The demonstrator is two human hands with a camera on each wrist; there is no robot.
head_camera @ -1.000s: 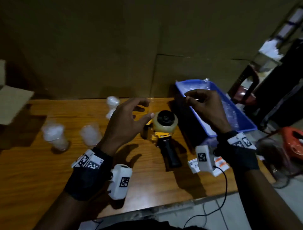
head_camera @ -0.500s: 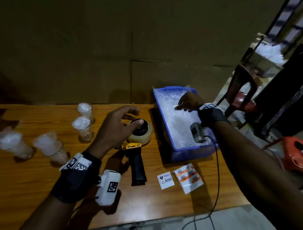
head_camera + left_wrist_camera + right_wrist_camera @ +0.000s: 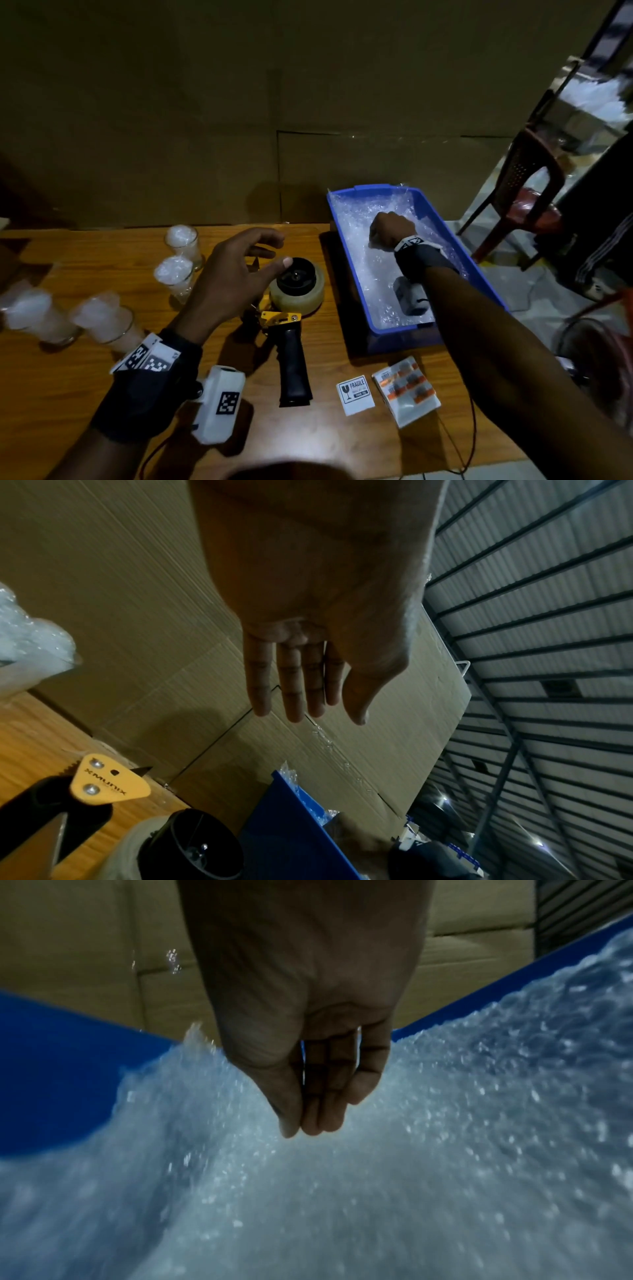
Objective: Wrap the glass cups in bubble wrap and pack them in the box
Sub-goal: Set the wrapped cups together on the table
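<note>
Several glass cups stuffed or covered with bubble wrap stand on the left of the wooden table: one at the back (image 3: 180,240), one before it (image 3: 173,274), and two blurred ones (image 3: 102,318) (image 3: 30,315) nearer the left edge. A blue bin (image 3: 346,246) (image 3: 51,1069) on the right is lined with bubble wrap (image 3: 359,226) (image 3: 377,1177). My right hand (image 3: 383,229) (image 3: 298,1130) is inside it, thumb and fingertips pressed together on the wrap. My left hand (image 3: 279,248) (image 3: 325,715) hovers open above the tape dispenser (image 3: 296,284) (image 3: 113,783), holding nothing.
A FRAGILE sticker (image 3: 354,394) and a stack of orange labels (image 3: 406,389) lie near the table's front edge. Cardboard sheets (image 3: 205,120) form a wall behind the table. A red plastic chair (image 3: 527,192) stands to the right, off the table.
My right hand has gone from above the table into the blue bin and down onto the bubble wrap. The left hand stays spread over the tape dispenser.
</note>
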